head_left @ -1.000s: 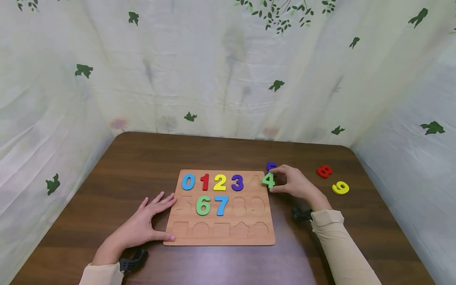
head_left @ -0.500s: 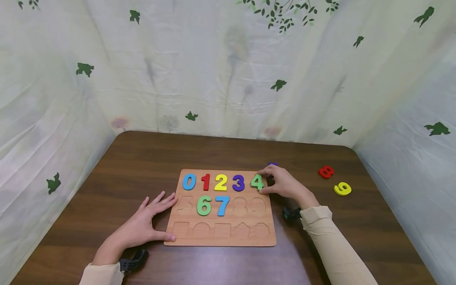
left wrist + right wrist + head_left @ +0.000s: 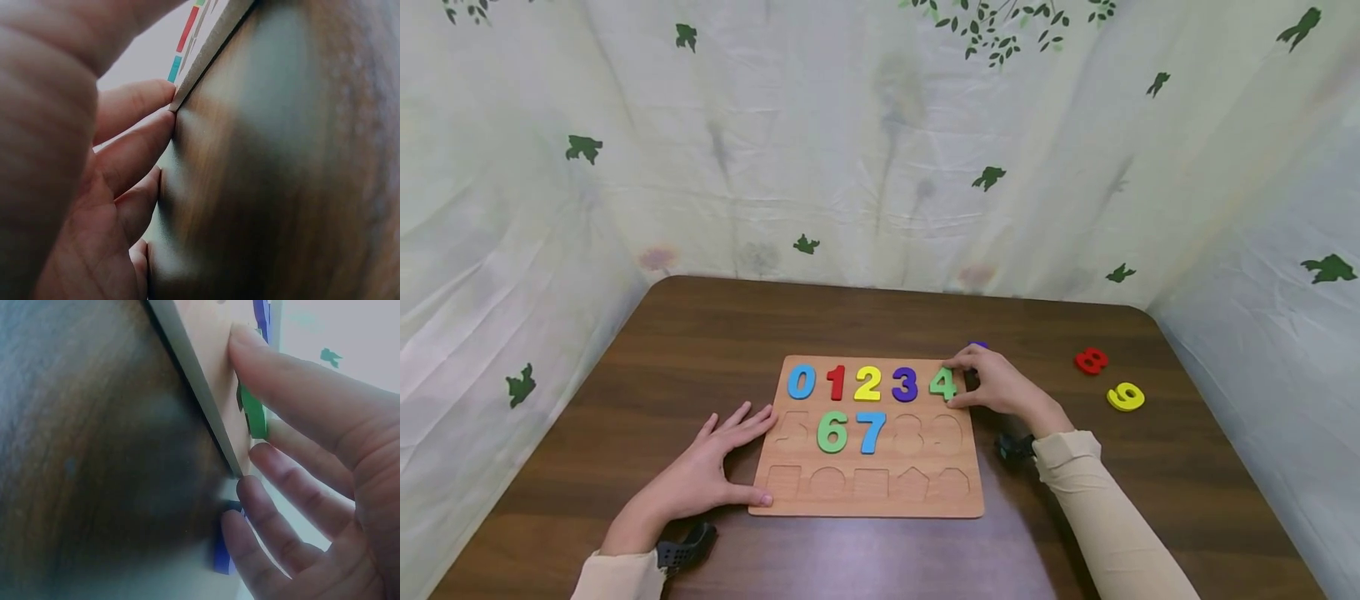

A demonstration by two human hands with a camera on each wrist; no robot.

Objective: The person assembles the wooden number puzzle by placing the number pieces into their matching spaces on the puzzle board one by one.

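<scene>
A wooden number board (image 3: 887, 506) lies on the table. My left hand (image 3: 696, 471) rests at its left side with fingers spread, fingertips at the edge and thumb over the lower left corner. At the upper right, my right hand (image 3: 1007, 390) pinches a green number 4 (image 3: 942, 388) between thumb and index finger, right over the last spot of the top row. In the right wrist view the green 4 (image 3: 255, 412) stands up from the board's surface. A purple number piece (image 3: 977, 344) is mostly hidden behind the right hand; its side (image 3: 221, 553) shows beyond the board's corner.
Blue 0 (image 3: 801, 382), red 1 (image 3: 836, 383), yellow 2 (image 3: 868, 384) and purple 3 (image 3: 905, 385) fill the top row. Green 6 (image 3: 832, 432) and blue 7 (image 3: 871, 432) sit below among outlined recesses. Red 8 (image 3: 1091, 361) and yellow 9 (image 3: 1125, 397) lie loose at right.
My right hand has carried the green 4 left from the board's right edge onto the end of the top row, then held there. The left hand has stayed in place.
</scene>
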